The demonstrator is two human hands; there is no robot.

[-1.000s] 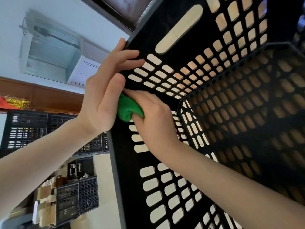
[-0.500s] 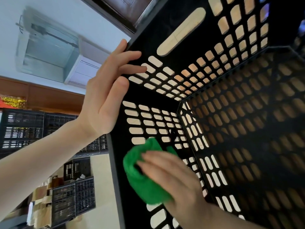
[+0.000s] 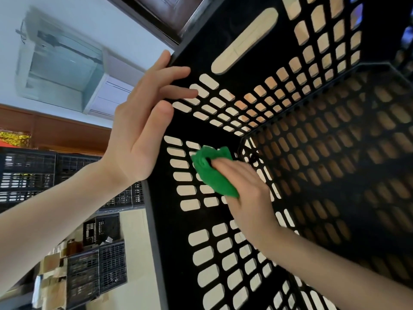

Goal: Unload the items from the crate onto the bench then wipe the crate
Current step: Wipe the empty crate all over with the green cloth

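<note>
The left hand [image 3: 138, 139] lies flat on the crate [image 3: 169, 220] rim; the cloth [image 3: 212, 173] gripped by the right hand [image 3: 248, 198] may snag slots

The left hand [image 3: 138, 133] is raised at the left, fingers straight and spread, forearm bare. The right hand [image 3: 248, 195], lower and to its right, grips a crumpled green cloth [image 3: 212, 175] with curled fingers.

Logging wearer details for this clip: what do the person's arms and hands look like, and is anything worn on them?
Nothing is worn that shows. The left forearm and right forearm are bare up to the frame edge, with no sleeve in view. The left hand and right hand are ungloved. No watch, bracelet or ring shows on the sides facing the camera.
</note>
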